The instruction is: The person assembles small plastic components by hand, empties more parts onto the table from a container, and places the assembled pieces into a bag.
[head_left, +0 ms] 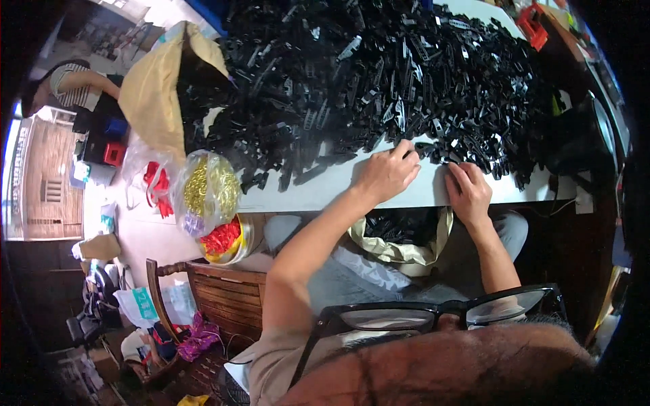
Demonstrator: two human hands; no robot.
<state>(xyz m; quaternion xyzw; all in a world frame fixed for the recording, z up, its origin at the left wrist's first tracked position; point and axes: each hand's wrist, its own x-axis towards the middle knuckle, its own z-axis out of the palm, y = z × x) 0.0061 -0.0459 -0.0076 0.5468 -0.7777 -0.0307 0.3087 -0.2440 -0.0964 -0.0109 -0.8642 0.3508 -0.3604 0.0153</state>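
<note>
Nearest the camera: black-framed spectacles (pixel 433 314) at the lower edge, with both bare forearms rising past them toward the table.

Below the table edge, an open yellowish bag (pixel 406 252) sits on the person's lap; dark pieces show inside it.

Left hand (pixel 387 172) — palm down on the white table (pixel 338 184), fingers curled loosely, fingertips reaching the near fringe of the pile of black plastic parts (pixel 379 74). Whether a piece is pinched under them cannot be told.

Right hand (pixel 467 193) — just beside the left, also palm down at the table's front edge, fingers bent onto a few loose black parts at the pile's margin. Grip not discernible.

The pile covers most of the tabletop beyond the hands, heaped thickest at centre.

Left of the pile: a tan sack (pixel 159 88), partly open over the heap; below it a clear bag of gold-coloured bits (pixel 210 189) and a round container with red pieces (pixel 227 240).

Lower left: a wooden chair (pixel 220 291).

Far upper left: another person's arm (pixel 88 81), well apart.
</note>
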